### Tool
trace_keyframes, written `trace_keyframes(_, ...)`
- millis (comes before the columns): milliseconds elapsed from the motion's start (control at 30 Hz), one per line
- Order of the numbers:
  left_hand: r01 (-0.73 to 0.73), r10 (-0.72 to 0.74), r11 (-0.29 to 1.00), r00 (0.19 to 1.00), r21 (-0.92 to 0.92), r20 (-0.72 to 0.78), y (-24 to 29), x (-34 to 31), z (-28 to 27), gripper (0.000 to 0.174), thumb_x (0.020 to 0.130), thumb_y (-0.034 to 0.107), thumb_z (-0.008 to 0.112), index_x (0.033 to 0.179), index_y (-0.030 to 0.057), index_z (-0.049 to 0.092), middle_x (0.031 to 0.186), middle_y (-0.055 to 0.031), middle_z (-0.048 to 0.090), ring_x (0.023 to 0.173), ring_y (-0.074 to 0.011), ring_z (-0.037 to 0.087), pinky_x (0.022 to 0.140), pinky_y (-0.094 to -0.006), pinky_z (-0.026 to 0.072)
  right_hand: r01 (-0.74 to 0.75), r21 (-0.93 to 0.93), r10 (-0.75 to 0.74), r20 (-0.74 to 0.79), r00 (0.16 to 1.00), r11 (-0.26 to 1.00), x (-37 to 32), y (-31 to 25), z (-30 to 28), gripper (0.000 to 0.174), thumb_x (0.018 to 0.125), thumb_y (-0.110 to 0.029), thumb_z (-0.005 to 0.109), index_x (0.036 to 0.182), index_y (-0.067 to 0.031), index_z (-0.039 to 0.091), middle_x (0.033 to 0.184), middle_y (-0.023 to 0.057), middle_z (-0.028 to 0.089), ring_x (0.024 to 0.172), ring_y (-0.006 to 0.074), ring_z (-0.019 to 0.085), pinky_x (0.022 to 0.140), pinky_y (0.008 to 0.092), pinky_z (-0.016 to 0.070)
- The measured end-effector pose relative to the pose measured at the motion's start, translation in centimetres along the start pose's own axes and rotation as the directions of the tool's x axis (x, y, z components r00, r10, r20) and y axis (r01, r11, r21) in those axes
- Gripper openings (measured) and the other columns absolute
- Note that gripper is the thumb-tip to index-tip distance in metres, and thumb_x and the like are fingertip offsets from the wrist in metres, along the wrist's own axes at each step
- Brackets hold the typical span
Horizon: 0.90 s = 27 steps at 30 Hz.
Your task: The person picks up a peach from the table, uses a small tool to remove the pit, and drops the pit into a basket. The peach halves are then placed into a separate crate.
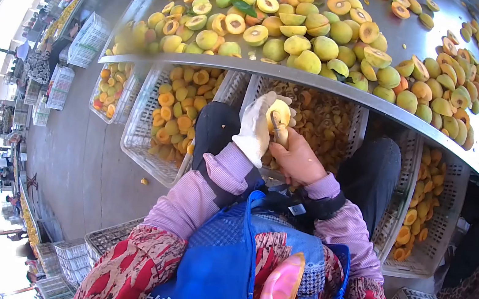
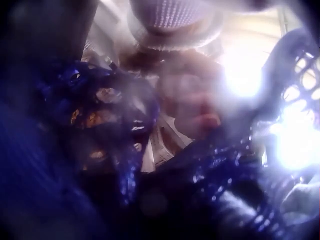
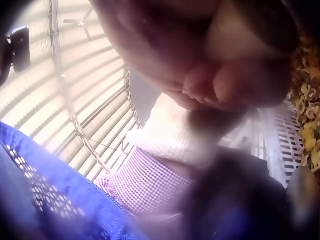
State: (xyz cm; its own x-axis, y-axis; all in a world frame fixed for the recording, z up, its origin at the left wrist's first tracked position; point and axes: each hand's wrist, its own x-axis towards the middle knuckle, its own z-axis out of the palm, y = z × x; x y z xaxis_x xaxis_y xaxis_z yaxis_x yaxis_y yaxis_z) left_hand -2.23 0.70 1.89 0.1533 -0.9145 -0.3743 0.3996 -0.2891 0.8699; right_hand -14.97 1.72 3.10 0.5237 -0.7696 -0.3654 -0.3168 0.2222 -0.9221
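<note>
Head view, centre | gloved left hand (image 1: 253, 128) — fingers curled round yellow fruit (image 1: 281, 109) | right hand (image 1: 300, 160) — gripping small tool (image 1: 281, 135) at the fruit | metal table (image 1: 414, 36) across top

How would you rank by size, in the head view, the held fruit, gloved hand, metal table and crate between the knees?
Metal table
Crate between the knees, partly hidden
Gloved left hand
Held fruit

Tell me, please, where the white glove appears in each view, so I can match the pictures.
Head: the white glove is just above centre.
Left wrist: too blurred and glaring to tell whether it shows.
Right wrist: near the centre, below the right hand.
Shared landmark: the purple left sleeve, next to the glove in head and right wrist views.
</note>
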Motion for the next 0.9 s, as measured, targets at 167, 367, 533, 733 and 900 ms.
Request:
trace_keyframes(167, -0.043, 0.045, 0.999, 0.998, -0.027, 0.047, -0.5, 0.5, -0.9, 0.038, 0.088, 0.038, 0.048, 0.097, 0.0021, 0.057, 0.079, -0.0113, 0.061, 0.067, -0.0203, 0.060, 0.061, -0.0320, 0.0509, -0.252, 0.392, 0.153, 0.266, 0.952, 0.885, 0.2, -0.1, -0.3, 0.013, 0.086, -0.018, 0.054, 0.086, -0.0071, 0.046, 0.050, -0.0027, 0.039, 0.033, 0.0066, 0.035, 0.029, 0.0225, 0.0281)
trace_keyframes(367, 0.223, -0.172, 0.897, 0.972, -0.382, 0.163, 0.2, -0.4, -0.6, 0.032, 0.086, 0.034, 0.051, 0.096, 0.0040, 0.056, 0.078, -0.0126, 0.061, 0.064, -0.0235, 0.059, 0.059, -0.0335, 0.0504, -0.456, 0.640, 0.089, 0.519, 0.850, 0.619, -0.4, 0.8, -1.2, 0.019, 0.088, -0.020, 0.054, 0.076, -0.0111, 0.043, 0.050, -0.0052, 0.035, 0.034, 0.0038, 0.029, 0.029, 0.0201, 0.0233)
trace_keyframes(533, 0.273, -0.225, 0.888, 0.960, -0.370, 0.167, 2.2, -2.0, 0.2, 0.034, 0.085, 0.035, 0.048, 0.096, 0.0035, 0.057, 0.080, -0.0135, 0.061, 0.068, -0.0250, 0.060, 0.063, -0.0346, 0.0510, -0.391, 0.682, -0.185, 0.610, 0.771, 0.618, -0.3, 2.0, -0.8, 0.025, 0.087, -0.029, 0.056, 0.075, -0.0115, 0.044, 0.049, -0.0058, 0.034, 0.034, 0.0025, 0.027, 0.028, 0.0193, 0.0217)
trace_keyframes(733, -0.270, 0.270, 0.963, 0.963, 0.015, 0.017, 7.0, -1.9, -8.0, 0.033, 0.091, 0.029, 0.045, 0.099, -0.0006, 0.057, 0.086, -0.0112, 0.062, 0.082, -0.0204, 0.063, 0.067, -0.0328, 0.0531, -0.384, 0.509, 0.067, 0.534, 0.843, 0.770, -1.6, 0.9, -1.0, 0.020, 0.089, -0.025, 0.054, 0.080, -0.0105, 0.044, 0.052, -0.0063, 0.035, 0.036, 0.0018, 0.031, 0.030, 0.0176, 0.0239)
trace_keyframes(900, 0.110, 0.739, -0.353, 0.642, 0.929, 0.205, 11.8, 1.7, -14.1, 0.027, 0.074, 0.029, 0.063, 0.092, 0.0099, 0.062, 0.088, -0.0172, 0.062, 0.081, -0.0357, 0.059, 0.073, -0.0411, 0.0488, 0.013, -0.452, -0.029, -0.028, 0.999, 0.892, 1.4, 5.5, 1.0, 0.026, 0.079, -0.022, 0.055, 0.095, -0.0024, 0.046, 0.081, 0.0275, 0.059, 0.082, 0.0428, 0.057, 0.071, 0.0502, 0.0441)
